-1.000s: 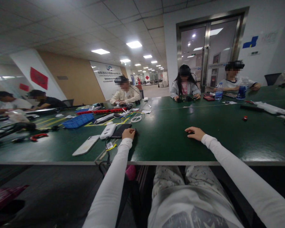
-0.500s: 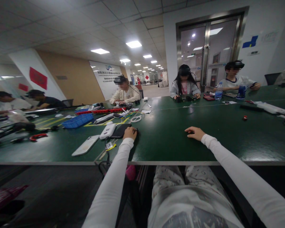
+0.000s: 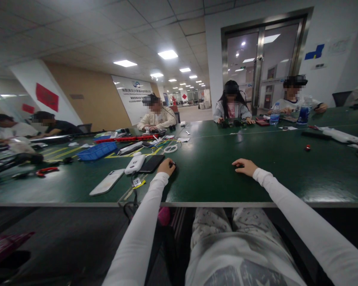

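Note:
My left hand (image 3: 166, 167) rests on the green table (image 3: 211, 174), fingers curled over a small dark object I cannot make out. Just left of it lie a black phone (image 3: 152, 163), a white power bank (image 3: 135, 164) and a white phone (image 3: 107, 182). My right hand (image 3: 245, 166) lies on the table further right, fingers curled down over a small dark thing that is too hidden to name. Both arms wear white sleeves.
A blue tray (image 3: 97, 151), red tools (image 3: 47, 171), a white cable coil (image 3: 170, 149) and a red power strip (image 3: 128, 139) sit at the left. Several people work at the far side. Water bottles (image 3: 275, 114) stand far right. A small red item (image 3: 308, 147) lies at right.
My left hand has slid a little to the right, away from the black phone. My right hand has stayed put.

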`<action>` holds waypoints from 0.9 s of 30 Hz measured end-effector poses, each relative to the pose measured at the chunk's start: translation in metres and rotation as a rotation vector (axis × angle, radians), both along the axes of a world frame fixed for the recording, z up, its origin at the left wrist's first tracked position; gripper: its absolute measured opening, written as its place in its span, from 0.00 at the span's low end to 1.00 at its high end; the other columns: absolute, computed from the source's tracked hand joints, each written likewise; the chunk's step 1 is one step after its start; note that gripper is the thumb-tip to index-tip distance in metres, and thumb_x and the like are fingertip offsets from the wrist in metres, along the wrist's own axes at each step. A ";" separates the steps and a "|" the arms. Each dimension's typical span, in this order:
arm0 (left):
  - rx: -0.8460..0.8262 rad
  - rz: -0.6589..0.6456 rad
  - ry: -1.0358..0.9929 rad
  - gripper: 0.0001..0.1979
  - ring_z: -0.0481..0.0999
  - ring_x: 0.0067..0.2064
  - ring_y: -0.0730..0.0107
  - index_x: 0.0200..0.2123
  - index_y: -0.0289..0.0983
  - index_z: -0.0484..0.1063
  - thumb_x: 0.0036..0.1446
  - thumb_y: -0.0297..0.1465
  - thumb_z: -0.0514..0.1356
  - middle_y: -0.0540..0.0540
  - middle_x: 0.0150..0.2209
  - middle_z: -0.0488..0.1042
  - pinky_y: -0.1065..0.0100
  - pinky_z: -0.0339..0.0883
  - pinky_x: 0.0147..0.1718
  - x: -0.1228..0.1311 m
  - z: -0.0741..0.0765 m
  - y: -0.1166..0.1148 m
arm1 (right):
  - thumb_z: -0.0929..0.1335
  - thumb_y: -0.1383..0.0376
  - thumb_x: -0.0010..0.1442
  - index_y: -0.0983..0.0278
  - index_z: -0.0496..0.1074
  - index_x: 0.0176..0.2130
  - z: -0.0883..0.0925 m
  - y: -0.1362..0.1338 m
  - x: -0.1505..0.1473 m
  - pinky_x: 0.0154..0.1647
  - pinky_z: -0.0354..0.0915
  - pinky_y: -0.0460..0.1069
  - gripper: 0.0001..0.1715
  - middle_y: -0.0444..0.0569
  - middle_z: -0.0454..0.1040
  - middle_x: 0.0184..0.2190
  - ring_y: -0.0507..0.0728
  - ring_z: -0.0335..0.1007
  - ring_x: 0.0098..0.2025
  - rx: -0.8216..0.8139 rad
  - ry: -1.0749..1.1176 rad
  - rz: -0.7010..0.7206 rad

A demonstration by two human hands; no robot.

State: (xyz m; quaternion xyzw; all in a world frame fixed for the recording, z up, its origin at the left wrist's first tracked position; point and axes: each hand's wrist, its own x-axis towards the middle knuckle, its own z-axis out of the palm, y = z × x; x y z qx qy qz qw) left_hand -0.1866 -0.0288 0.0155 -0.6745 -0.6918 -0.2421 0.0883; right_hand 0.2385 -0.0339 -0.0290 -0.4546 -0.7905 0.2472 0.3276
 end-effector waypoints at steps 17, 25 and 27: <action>-0.015 -0.039 0.069 0.07 0.67 0.35 0.69 0.31 0.37 0.62 0.47 0.33 0.52 0.45 0.34 0.68 0.70 0.59 0.36 0.002 0.000 -0.001 | 0.67 0.67 0.43 0.60 0.69 0.38 0.000 -0.001 0.000 0.43 0.61 0.51 0.18 0.46 0.69 0.38 0.54 0.65 0.39 0.015 -0.008 -0.009; -0.045 0.003 0.052 0.08 0.67 0.36 0.69 0.33 0.37 0.62 0.49 0.33 0.51 0.44 0.36 0.67 0.69 0.59 0.37 0.001 -0.001 0.000 | 0.67 0.66 0.44 0.60 0.69 0.39 -0.002 0.001 0.001 0.43 0.60 0.51 0.18 0.46 0.68 0.38 0.54 0.65 0.39 0.005 -0.009 0.007; -0.046 -0.001 0.052 0.08 0.67 0.36 0.69 0.33 0.37 0.63 0.49 0.33 0.51 0.44 0.36 0.68 0.69 0.59 0.37 0.001 -0.001 0.001 | 0.67 0.65 0.44 0.60 0.68 0.39 -0.002 0.002 0.002 0.43 0.60 0.51 0.18 0.46 0.68 0.38 0.53 0.65 0.39 0.009 -0.011 0.007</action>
